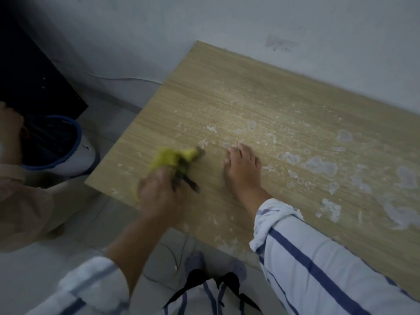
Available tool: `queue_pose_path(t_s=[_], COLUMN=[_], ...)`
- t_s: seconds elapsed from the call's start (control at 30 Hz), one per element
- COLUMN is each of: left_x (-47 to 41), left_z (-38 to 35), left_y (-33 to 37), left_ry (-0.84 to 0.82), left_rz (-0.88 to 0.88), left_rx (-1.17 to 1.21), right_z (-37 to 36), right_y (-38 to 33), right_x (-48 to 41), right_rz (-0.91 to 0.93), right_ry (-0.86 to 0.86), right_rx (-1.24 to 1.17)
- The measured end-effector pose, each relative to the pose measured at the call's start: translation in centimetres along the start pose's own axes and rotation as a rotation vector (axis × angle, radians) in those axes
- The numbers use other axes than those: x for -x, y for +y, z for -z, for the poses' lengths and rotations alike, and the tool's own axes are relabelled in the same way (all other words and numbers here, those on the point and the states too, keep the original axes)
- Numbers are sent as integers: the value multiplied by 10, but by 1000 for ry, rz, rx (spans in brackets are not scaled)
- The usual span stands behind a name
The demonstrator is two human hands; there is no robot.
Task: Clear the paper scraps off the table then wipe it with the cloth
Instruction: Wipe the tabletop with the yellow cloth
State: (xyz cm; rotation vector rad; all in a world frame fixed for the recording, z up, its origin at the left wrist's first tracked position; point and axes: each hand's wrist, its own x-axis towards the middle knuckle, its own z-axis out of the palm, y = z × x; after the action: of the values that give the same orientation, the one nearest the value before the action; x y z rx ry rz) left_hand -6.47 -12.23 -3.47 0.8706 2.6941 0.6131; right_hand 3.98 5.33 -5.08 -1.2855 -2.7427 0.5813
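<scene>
Head view.

**Student:** What is the left hand (159, 192) doing near the corner of the tan wood-grain laminate table (227, 92)?

**Instructor:** It is gripping the bunched yellow cloth (172, 159), with the fingers curling round the wad and the rest of the fabric trailing forward onto the tabletop. The hand is showing motion blur, so it is probably sweeping. Bunching the cloth is likely giving it a firmer pad to press with.

**Student:** And the right hand (243, 171)?

**Instructor:** It is lying palm-down on the wood just beside the cloth, with its fingers straight, slightly spread and holding nothing. Judging by the posture, it is bracing the person who is leaning over the edge.

**Student:** Where are the paper scraps?

**Instructor:** No loose scraps are showing. Only whitish, stuck-looking patches (320, 165) are spreading across the right half of the table, well apart from the cloth. The clearing step therefore appears finished and the wiping is seemingly beginning at the left end.

**Student:** Why is the white round bin with the blue rim and dark liner (75, 164) standing there?

**Instructor:** It is sitting on the floor near the table's left corner, presumably to catch swept debris. A second person's beige sleeve (20, 201) is reaching in beside it.
</scene>
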Motion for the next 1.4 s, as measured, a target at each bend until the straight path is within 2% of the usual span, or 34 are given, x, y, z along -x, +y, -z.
queue_pose_path(t_s=[0.07, 0.1, 0.13, 0.17, 0.27, 0.3, 0.37, 0.43, 0.5, 0.57, 0.6, 0.67, 0.7, 0.77, 0.83, 0.9, 1.03, 1.1, 1.13, 1.2, 1.27, 1.3, 1.33, 1.4], left_x=[32, 30, 20, 7, -38, -48, -56, -51, -42, -44, -49, -63, -67, -71, -67, -66, -72, -76, -78, -82, -84, -86, -88, -91], left_z=[-20, -22, -18, -12, 14, 19, 15, -5, -12, -5, -3, -4, -6, -15, -23, -27, -34, -37, -39, -43, -45, -46, -46, -47], left_y=[1, -8, -20, -31, -46, -39, -10, 27, 54, 61, 55, 33, 23, 14, 16, 20, 26, 34, 38, 45, 49, 50, 51, 52], left_ry=[-125, -118, -84, -33, 41, 52, 13, -133, -231, -145, -61, 33, 19, -47, -85, -84, -139, -166, -173, -170, -166, -166, -168, -172], left_rz=[-401, -485, -448, -323, 187, 269, 242, 86, -26, -20, 2, 46, 61, -5, -111, -176, -227, -258, -266, -276, -284, -285, -289, -296], left_rx=[-118, -173, -183, -176, -113, -95, -47, 41, 298, 654, 688, 484, 354, 124, -39, -118, -167, -174, -173, -169, -167, -171, -182, -209], right_z=[1, 1, 2, 3, 4, 5, 7, 9, 11, 10, 7, -7, -14, -23, -20, -10, 22, 34, 34, 23, 2, -7, -9, 2], right_y=[3, 5, 7, 8, 10, 7, -4, -20, -35, -47, -51, -54, -53, -49, -38, -17, 45, 49, 39, 6, -25, -28, -21, 11], right_x=[4, 5, 5, 5, 3, 2, 1, 0, -1, -1, -1, 0, 2, 6, 11, 16, 20, 7, -4, -24, -30, -30, -31, -28], right_rz=[11, 17, 23, 28, 12, -10, -42, 17, 109, 164, 181, 194, 208, 239, 204, 93, -350, -486, -452, -220, 3, 58, 66, -52], right_ry=[8, 9, 5, 2, -2, -1, 36, 168, 280, 223, 141, -59, -124, -149, -91, -16, 160, 281, 350, 355, 146, 65, 43, 129], right_rx=[20, 25, 28, 31, 25, 7, -67, -175, -308, -401, -403, -239, -97, 76, 82, 47, 16, -78, -143, -263, -260, -206, -151, -81])
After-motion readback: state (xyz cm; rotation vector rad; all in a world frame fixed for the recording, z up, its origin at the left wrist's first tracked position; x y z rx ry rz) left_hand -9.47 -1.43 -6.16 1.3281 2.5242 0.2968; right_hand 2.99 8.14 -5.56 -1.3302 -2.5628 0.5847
